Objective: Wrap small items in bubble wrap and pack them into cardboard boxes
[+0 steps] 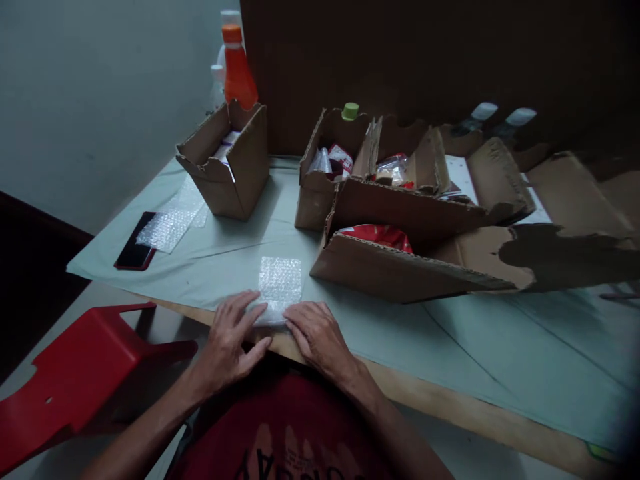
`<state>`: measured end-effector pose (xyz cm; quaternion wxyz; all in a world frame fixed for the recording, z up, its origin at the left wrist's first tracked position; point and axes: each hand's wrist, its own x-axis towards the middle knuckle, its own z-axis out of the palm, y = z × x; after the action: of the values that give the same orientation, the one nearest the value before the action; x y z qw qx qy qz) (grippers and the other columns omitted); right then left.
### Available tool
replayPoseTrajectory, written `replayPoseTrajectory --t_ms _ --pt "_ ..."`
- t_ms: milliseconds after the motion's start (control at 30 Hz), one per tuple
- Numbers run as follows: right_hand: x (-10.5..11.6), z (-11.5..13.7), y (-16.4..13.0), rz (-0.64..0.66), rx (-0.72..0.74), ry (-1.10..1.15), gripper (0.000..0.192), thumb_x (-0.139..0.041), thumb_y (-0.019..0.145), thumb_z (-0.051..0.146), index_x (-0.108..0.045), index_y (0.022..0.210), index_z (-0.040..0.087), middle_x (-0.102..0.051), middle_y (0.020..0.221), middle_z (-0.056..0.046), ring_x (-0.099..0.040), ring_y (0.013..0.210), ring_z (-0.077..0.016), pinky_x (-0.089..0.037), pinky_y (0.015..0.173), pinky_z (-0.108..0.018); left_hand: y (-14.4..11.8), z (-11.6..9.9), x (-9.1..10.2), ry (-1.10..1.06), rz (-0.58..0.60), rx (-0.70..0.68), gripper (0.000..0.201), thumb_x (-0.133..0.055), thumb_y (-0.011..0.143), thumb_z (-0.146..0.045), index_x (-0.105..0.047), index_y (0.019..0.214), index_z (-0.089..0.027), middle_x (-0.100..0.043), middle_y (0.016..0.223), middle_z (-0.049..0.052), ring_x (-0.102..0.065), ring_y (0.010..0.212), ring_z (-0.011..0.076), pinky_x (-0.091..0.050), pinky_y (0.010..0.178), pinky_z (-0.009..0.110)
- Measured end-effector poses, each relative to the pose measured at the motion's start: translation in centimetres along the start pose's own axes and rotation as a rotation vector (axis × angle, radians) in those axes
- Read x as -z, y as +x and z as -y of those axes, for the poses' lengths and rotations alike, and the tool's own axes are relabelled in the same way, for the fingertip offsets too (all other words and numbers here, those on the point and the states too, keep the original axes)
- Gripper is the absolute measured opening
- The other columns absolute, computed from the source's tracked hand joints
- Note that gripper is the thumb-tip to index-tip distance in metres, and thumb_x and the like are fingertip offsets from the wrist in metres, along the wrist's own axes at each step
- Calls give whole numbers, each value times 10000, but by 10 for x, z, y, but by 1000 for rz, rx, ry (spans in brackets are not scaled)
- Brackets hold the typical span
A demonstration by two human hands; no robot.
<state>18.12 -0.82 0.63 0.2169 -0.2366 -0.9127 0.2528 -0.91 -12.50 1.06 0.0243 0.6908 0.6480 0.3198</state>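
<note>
A small sheet of clear bubble wrap (281,279) lies flat near the table's front edge, its near end looking thicker, as if folded or rolled over. My left hand (231,337) touches the left side of that near end with its fingertips. Its thumb is stretched away from the fingers, leaving a gap. On the right side, my right hand (316,332) has its bent fingers close together, pressed on the thick end. The right thumb is mostly hidden. Whether anything lies inside the wrap, I cannot tell.
More bubble wrap (173,217) partly covers a dark phone (135,243) at left. An open cardboard box (245,167) stands behind it. Several cardboard bins (415,267) with packets fill the right side. An orange bottle (240,73) stands at the back. A red plastic stool (95,363) is lower left.
</note>
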Motion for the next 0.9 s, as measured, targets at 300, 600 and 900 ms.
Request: replayPoseTrajectory --t_ms 300,600,900 --pt "4 4 -1 -168 -78 -130 241 -605 938 174 -679 1167 162 -698 1232 -140 -616 1106 -282 -472 939 -426 18 27 -20 -51 19 203 349 -587 915 -230 -640 1255 -180 -747 939 63 -671 813 203 -531 782 340" --pt "-2 1 10 -7 -20 -90 206 -596 957 156 -686 1136 202 -752 1084 -79 -637 1045 -241 -452 924 -407 18 21 -8 -47 14 58 374 -608 928 -297 -592 1275 -160 -678 1150 126 -613 1079 267 -487 941 424" --pt "3 8 4 -25 -143 -272 340 -603 952 227 -648 1288 200 -665 1293 -132 -577 1157 -292 -450 954 -434 23 28 -21 65 63 152 327 -558 957 -290 -603 1248 -148 -704 953 85 -616 872 248 -495 811 394"
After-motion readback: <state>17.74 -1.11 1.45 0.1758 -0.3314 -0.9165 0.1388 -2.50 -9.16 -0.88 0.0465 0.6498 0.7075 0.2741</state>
